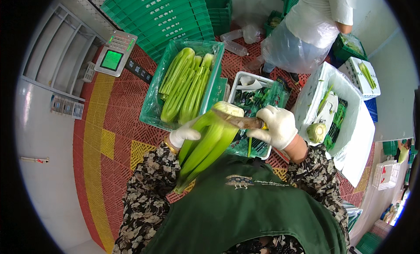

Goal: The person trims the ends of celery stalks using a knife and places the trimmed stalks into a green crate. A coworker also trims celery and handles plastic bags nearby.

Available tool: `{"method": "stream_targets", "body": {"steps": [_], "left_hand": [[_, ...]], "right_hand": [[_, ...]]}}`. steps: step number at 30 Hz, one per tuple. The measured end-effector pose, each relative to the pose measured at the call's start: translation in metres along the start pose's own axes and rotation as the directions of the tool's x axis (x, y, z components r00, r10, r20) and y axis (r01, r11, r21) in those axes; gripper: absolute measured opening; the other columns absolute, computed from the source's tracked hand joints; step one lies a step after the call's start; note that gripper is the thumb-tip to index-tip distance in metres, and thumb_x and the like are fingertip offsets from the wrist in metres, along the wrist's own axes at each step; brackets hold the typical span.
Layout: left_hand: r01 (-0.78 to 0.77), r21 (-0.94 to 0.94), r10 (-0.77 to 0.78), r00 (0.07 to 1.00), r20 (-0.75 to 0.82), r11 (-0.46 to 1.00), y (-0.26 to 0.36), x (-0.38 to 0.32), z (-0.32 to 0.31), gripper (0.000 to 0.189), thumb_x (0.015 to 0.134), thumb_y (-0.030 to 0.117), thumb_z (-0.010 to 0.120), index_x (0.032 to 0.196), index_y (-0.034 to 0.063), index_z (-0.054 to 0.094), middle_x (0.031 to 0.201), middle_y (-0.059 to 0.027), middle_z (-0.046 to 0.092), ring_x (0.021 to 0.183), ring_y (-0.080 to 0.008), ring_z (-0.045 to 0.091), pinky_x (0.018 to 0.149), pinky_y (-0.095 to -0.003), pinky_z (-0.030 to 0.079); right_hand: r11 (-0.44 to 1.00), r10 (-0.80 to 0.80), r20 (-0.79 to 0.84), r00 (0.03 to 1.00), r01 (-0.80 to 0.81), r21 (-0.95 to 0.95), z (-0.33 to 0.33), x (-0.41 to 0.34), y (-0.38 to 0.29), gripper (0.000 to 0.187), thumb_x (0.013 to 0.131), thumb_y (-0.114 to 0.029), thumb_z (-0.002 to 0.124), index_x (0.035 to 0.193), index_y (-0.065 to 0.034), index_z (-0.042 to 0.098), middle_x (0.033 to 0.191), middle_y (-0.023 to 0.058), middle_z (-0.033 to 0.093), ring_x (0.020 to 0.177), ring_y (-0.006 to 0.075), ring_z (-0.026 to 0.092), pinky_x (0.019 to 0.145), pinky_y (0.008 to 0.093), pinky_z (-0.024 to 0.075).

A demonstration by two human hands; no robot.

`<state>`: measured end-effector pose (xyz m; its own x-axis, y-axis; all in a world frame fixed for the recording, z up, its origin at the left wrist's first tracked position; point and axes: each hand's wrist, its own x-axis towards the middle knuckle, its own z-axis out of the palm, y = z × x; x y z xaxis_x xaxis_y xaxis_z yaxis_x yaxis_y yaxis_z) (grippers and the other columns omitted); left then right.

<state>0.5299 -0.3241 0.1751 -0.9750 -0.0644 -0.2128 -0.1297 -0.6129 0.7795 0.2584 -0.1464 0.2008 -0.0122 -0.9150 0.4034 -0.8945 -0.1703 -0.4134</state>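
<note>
My left hand [184, 135], in a white glove, grips a bunch of celery [210, 142] from its left side. The pale root end points away from me, and the stalks slope down towards my apron. In my gloved right hand [277, 126] is a knife, its stained blade [241, 122] lying against the celery just below the root end. Beyond my left hand stands a plastic-lined green crate [215, 80] holding several celery bunches [187, 85]. A white bin [233, 86] with green plastic bags [275, 93] and scraps sits beyond and partly under my right hand.
A white foam box [354, 123] on the right contains a cut celery base [316, 132]. At the back rise stacked green crates [164, 16]. A scale display [113, 54] stands left, plastic bottles [234, 47] lie behind, and another person [305, 37] stands at back right.
</note>
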Motion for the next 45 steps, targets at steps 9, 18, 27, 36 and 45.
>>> {"method": "stream_targets", "body": {"steps": [9,18,27,36,45], "left_hand": [[0.016,-0.05,-0.017,1.0,-0.012,0.999,0.001,0.004,0.036,0.102,0.069,0.026,0.081,0.15,-0.0037,0.027,0.143,-0.0157,0.048,0.129,-0.0264,0.05,0.109,-0.0402,0.039],[0.047,0.0,-0.047,0.999,-0.008,0.999,-0.015,-0.003,0.054,0.115,0.07,0.035,0.084,0.154,-0.0041,0.015,0.155,-0.0144,0.033,0.141,-0.024,0.034,0.117,-0.0391,0.025],[0.033,0.005,-0.033,0.999,-0.009,0.999,-0.029,-0.003,0.047,0.115,0.069,0.035,0.083,0.155,-0.002,0.015,0.153,-0.0142,0.035,0.139,-0.0244,0.037,0.115,-0.0398,0.029],[0.011,-0.054,-0.016,0.996,-0.09,0.998,-0.044,0.001,0.034,0.104,0.067,0.033,0.075,0.15,-0.0048,0.025,0.151,-0.0176,0.039,0.137,-0.0272,0.043,0.115,-0.0389,0.032],[0.113,-0.21,-0.119,0.993,-0.016,0.971,-0.034,0.0,0.042,0.1,0.071,0.023,0.076,0.153,-0.0001,0.022,0.144,-0.015,0.046,0.13,-0.0256,0.048,0.109,-0.0389,0.038]], "right_hand": [[0.998,-0.047,0.154,0.987,0.053,-0.038,-0.016,0.0,-0.014,0.05,0.083,-0.059,0.06,0.08,-0.0097,0.058,0.073,0.011,0.058,0.065,0.0331,0.061,0.058,0.0426,0.049],[0.822,0.563,0.368,0.74,-0.546,-0.161,0.006,-0.046,0.044,0.048,0.095,-0.055,0.049,0.088,-0.0102,0.066,0.084,0.0164,0.067,0.08,0.037,0.065,0.071,0.0463,0.0511],[0.996,0.075,0.066,0.995,-0.071,-0.055,-0.009,-0.074,0.006,0.049,0.082,-0.059,0.062,0.077,-0.0105,0.059,0.069,0.0109,0.055,0.063,0.032,0.06,0.056,0.0421,0.0477],[0.993,-0.028,0.031,0.999,0.031,-0.116,-0.006,-0.057,-0.034,0.053,0.074,-0.064,0.064,0.075,-0.0111,0.058,0.067,0.0061,0.051,0.059,0.028,0.056,0.055,0.0398,0.0431],[0.905,0.374,-0.011,0.927,-0.368,-0.212,-0.01,-0.05,-0.001,0.049,0.082,-0.059,0.063,0.074,-0.0115,0.058,0.071,0.0099,0.058,0.064,0.0303,0.062,0.058,0.0423,0.0496]]}}
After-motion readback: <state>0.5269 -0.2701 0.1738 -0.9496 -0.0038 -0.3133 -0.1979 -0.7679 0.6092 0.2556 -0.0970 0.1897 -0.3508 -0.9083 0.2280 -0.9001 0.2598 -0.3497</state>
